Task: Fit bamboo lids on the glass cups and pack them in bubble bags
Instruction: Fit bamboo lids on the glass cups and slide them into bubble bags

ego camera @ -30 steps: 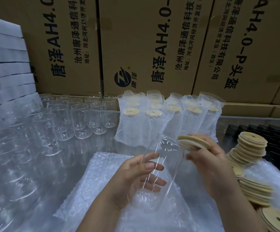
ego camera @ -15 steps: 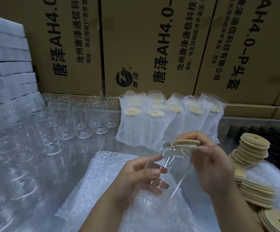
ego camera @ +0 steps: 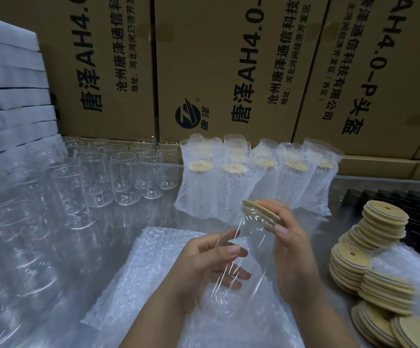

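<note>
My left hand [ego camera: 211,267] grips a clear glass cup [ego camera: 244,249] by its side, tilted with the mouth up and away from me. My right hand [ego camera: 291,247] holds a round bamboo lid [ego camera: 260,214] against the cup's mouth, thumb and fingers on the lid's rim. The lid sits slanted on the opening. A stack of flat bubble bags [ego camera: 148,277] lies on the table under both hands.
Several bare glass cups [ego camera: 126,177] stand at the left and back left. Several packed cups in bubble bags [ego camera: 254,182] stand behind my hands. Piles of bamboo lids [ego camera: 377,249] sit at the right. Cardboard boxes [ego camera: 229,71] wall off the back, white foam sheets [ego camera: 10,91] the left.
My right hand has brought the bamboo lid from beside the cup onto its mouth and turned it slanted. My left hand has kept its hold on the cup and lifted it slightly.
</note>
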